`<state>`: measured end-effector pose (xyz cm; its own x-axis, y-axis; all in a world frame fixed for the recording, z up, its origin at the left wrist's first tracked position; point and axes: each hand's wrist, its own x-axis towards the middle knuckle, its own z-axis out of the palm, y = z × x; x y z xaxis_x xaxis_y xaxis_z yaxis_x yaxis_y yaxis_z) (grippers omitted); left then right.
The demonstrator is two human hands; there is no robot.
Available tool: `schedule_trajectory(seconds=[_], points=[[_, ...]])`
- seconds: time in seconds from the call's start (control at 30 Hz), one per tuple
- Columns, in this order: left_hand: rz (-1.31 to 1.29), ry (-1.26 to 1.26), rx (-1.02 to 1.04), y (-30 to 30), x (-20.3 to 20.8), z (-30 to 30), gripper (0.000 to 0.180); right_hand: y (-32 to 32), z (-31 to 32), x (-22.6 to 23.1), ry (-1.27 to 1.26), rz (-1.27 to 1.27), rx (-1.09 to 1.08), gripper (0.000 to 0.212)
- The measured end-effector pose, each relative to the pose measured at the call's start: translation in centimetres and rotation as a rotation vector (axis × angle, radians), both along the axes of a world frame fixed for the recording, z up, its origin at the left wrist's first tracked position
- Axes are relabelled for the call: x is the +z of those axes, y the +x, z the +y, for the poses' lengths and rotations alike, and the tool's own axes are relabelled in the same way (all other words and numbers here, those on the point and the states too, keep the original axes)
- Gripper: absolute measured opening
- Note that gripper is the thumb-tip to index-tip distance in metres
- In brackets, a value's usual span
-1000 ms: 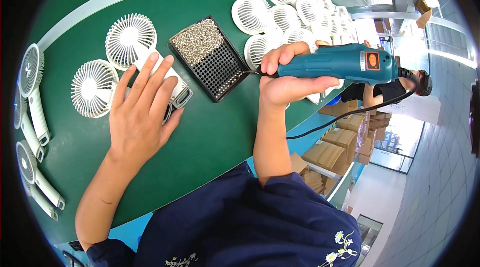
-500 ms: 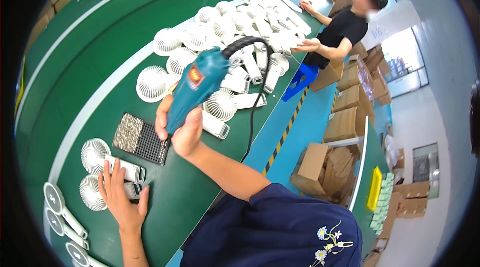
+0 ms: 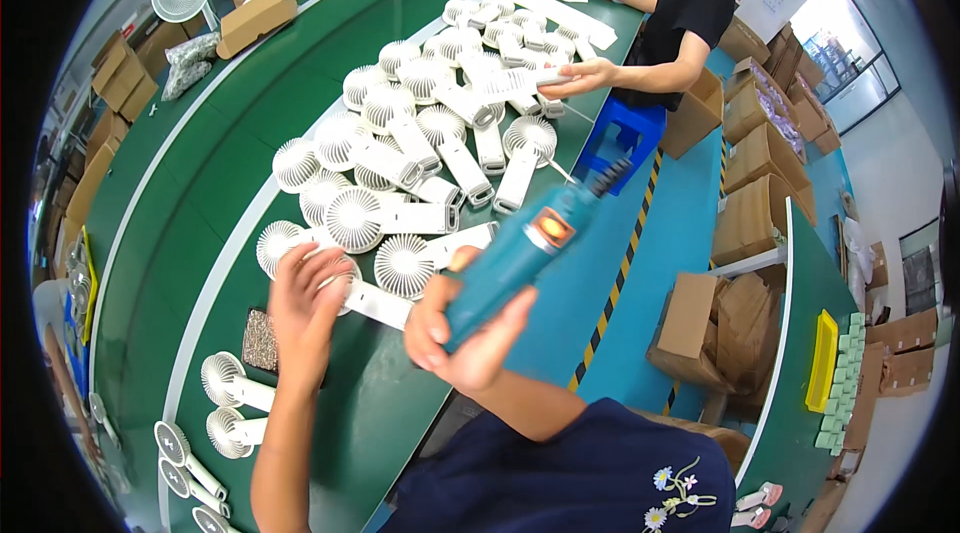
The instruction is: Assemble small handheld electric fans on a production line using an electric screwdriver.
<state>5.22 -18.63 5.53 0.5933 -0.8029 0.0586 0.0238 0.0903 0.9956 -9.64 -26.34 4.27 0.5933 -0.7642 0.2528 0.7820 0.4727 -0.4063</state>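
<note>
Right fingers around screwdriver (teal)

Blue floor, bright window, pale wall

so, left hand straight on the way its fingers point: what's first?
Probably the white fan just beyond the left hand; depth is unclear, so they may already touch.

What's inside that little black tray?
Lots of tiny metal pieces show in the black tray. The left hand and wrist cover the rest, so I can't see there.
</note>
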Motion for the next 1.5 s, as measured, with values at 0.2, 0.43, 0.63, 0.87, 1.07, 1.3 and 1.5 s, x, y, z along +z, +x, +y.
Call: schedule_trajectory(seconds=[0.2,0.43,0.63,0.87,1.07,1.3,1.5], points=[[0.026,0.050,-0.220,-1.2,0.4,-16.4,0.092,-6.6,-1.7,0.0,0.010,-0.005,-0.178,0.076],[-0.273,0.226,-0.162,-2.0,0.3,-25.9,0.112,-9.6,-2.7,0.0,0.025,0.032,-0.292,0.075],[-0.358,0.108,-0.131,-2.0,-1.7,-27.4,0.098,-10.3,-3.7,-0.2,0.005,0.081,-0.296,0.075],[-0.588,0.046,0.036,-1.9,-0.3,-24.0,0.087,-10.3,-3.2,-0.4,0.003,0.103,-0.268,0.074],[-0.721,-0.053,-0.050,0.0,3.4,-13.1,0.082,-10.1,-1.9,-0.8,0.018,0.075,-0.194,0.071],[-0.648,0.104,-0.040,0.7,3.5,6.8,0.088,-8.5,-0.6,0.3,0.054,0.060,-0.014,0.077],[-0.346,0.280,0.199,-3.6,1.0,22.3,0.092,-4.9,1.9,0.8,0.002,0.033,0.229,0.076]])
